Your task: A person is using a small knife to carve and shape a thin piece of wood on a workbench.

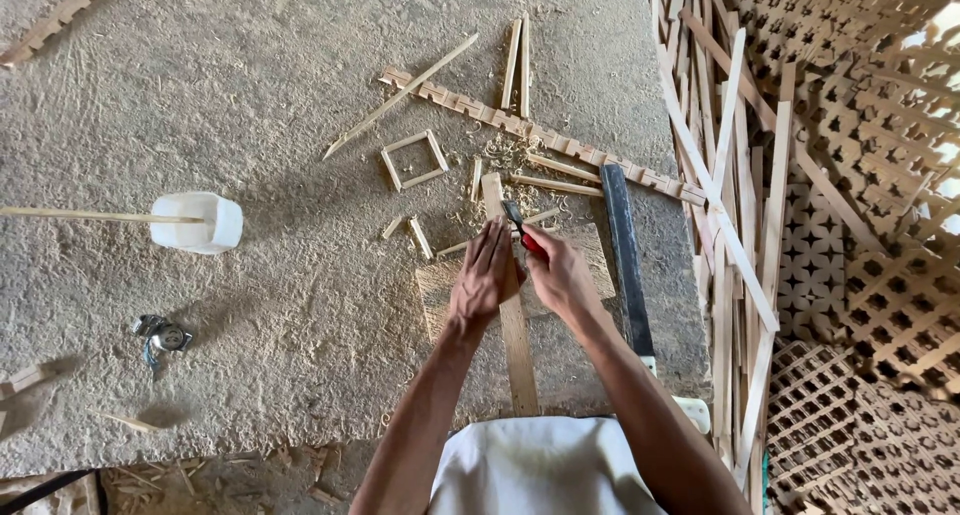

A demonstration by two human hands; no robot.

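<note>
My left hand [483,280] lies flat with fingers closed on a long flat wooden slat [517,350] and presses it onto a wooden block [440,295] on the sawdust-covered floor. My right hand [560,275] grips a small cutter with a red handle [530,241], and its dark blade [512,213] rests against the slat's upper part. Wood shavings [512,155] lie scattered just beyond the slat's far end.
A small square wooden frame [414,159], a notched lattice strip [540,135] and loose sticks lie ahead. A white plastic container [198,222] with a stick in it stands left. A dark machete blade [627,265] lies right. Stacked slats [730,225] and carved lattice panels [860,275] fill the right.
</note>
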